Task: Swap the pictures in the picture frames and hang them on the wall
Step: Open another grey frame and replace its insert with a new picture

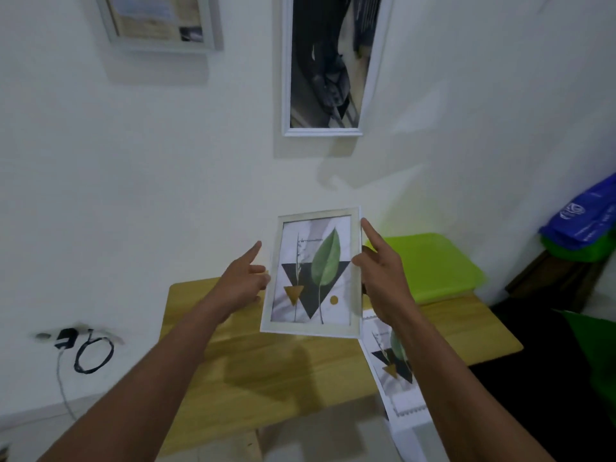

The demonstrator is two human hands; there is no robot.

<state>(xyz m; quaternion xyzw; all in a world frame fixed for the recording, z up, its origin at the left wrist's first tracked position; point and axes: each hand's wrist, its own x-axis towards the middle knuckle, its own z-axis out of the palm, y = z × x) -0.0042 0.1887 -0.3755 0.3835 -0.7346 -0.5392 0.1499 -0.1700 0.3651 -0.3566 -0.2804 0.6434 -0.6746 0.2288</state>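
I hold a white picture frame (311, 328) upright above the wooden table (266, 368); it shows a green leaf over a dark triangle. My left hand (241, 281) grips its left edge, index finger pointing up. My right hand (383, 271) grips the right edge, index finger stretched along the side. A loose print (396, 371) with the same leaf design lies on the table under my right forearm and hangs over the front edge. Two white frames hang on the wall: a tall narrow frame (286, 78) with a dark picture and a wider frame (160, 45) at the upper left.
A lime-green tray (443, 261) sits at the table's back right. A blue bag (580, 218) lies on green items at the far right. A black charger and coiled cable (90, 351) hang at a wall socket on the lower left.
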